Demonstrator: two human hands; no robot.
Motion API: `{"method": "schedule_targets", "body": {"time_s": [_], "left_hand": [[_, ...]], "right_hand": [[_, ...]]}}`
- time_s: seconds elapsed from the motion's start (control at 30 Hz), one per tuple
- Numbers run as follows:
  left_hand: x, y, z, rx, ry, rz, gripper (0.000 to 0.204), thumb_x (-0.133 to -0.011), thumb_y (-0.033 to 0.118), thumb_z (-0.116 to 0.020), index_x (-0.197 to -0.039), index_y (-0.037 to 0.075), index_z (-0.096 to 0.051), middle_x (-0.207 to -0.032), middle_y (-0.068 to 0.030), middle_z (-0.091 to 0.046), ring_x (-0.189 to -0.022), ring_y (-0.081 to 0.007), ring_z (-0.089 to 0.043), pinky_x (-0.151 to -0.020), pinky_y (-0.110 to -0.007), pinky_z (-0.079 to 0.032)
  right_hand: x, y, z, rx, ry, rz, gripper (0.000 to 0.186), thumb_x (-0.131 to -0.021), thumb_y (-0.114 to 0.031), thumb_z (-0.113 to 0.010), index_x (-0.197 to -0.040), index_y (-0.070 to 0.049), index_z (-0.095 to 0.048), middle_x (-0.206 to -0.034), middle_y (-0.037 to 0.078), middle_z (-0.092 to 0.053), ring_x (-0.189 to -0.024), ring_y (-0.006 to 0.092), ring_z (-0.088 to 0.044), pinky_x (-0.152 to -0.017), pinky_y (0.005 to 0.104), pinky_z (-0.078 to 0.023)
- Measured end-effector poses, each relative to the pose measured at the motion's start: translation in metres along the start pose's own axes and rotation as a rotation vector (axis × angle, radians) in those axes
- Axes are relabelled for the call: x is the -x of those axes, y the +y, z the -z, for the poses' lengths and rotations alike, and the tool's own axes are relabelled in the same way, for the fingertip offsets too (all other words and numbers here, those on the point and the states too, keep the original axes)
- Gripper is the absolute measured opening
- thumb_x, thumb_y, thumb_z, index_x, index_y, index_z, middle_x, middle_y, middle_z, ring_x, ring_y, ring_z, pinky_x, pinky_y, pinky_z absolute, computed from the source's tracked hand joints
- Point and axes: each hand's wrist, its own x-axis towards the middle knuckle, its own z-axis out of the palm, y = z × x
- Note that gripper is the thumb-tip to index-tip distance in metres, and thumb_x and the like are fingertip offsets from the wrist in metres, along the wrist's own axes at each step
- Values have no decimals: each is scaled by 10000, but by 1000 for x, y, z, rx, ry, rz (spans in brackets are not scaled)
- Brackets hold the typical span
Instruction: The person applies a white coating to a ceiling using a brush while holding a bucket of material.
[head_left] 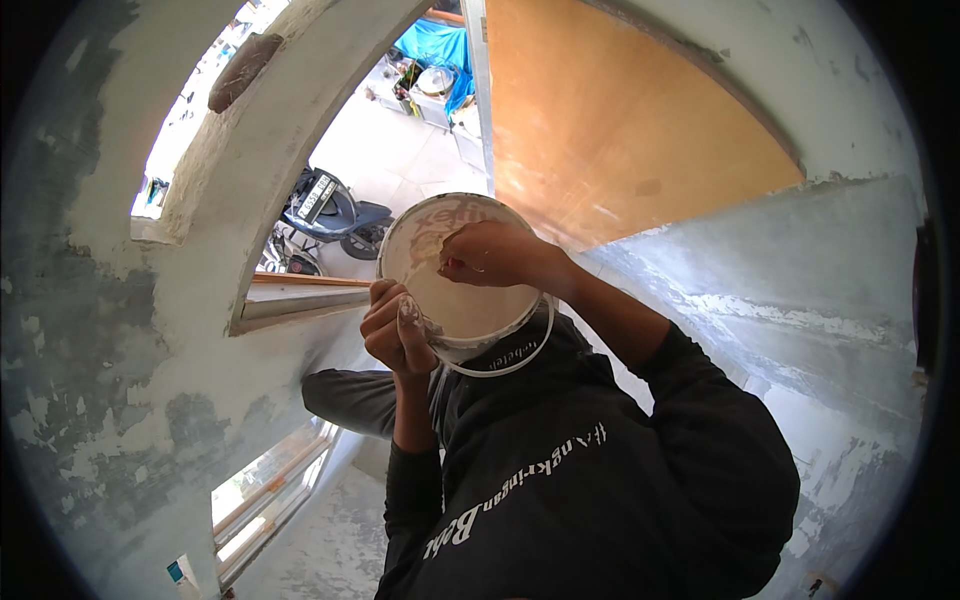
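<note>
A round whitish plastic bucket (470, 305) with a thin handle and smears of pale material is held in front of my body. The fingers of my left hand (398, 328) are wrapped round its left side, with white residue on the thumb. Over the bucket's round top, my right hand (490, 254) has curled, closed fingers at a pale, crumbly-looking patch; what they hold, if anything, is hidden. I cannot tell whether that top is a lid or the inside.
An orange door panel (630, 120) stands open at upper right. Through the doorway are a parked scooter (340, 220) and a blue tarp (450, 60) over piled items. Patchy plastered walls (150, 330) surround me, with a window frame (275, 490) at lower left.
</note>
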Motion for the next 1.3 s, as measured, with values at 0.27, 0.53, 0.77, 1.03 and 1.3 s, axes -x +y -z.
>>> {"method": "schedule_targets", "body": {"time_s": [0.27, 0.53, 0.77, 1.03, 1.3], "left_hand": [[-2, 0, 0, 67, 0, -17, 283, -739, 36, -447, -469, -30, -393, -455, -86, -412, -403, -202, -380, -564, -348, -348], [0, -3, -1, 44, 25, -24, 347, -782, 68, -426, -453, -29, -374, -439, -67, -380, -408, -169, -350, -576, -341, -344], [0, 0, -2, 24, -17, -30, 395, -818, 115, -414, -455, -41, -413, -443, -64, -390, -427, -153, -356, -590, -340, -343], [0, 0, -6, 20, 7, -32, 372, -811, 108, -417, -472, -44, -408, -454, -69, -399, -432, -159, -366, -594, -344, -349], [-1, 0, -4, 22, -2, -33, 387, -818, 112, -414, -461, -33, -374, -445, -62, -377, -422, -161, -345, -600, -347, -357]], "right_hand": [[-4, 9, -1, 41, 103, 41, 277, -874, -288, -568, -762, -39, -614, -756, 124, -627, -742, 322, -595, -688, 421, -462], [-6, 6, 2, 25, 290, 215, 264, -872, -291, -565, -774, -51, -620, -757, 133, -629, -749, 322, -602, -694, 417, -467], [-2, 10, 0, -24, 142, 88, 270, -845, -258, -591, -695, -33, -602, -687, 156, -590, -689, 335, -585, -641, 433, -453], [-1, 3, 7, 7, 66, 54, 331, -878, -311, -563, -722, -20, -592, -734, 143, -624, -733, 333, -598, -691, 417, -466], [0, -4, 12, -7, -92, -76, 291, -872, -270, -590, -709, -29, -585, -844, 139, -609, -795, 338, -577, -722, 424, -452]]}}
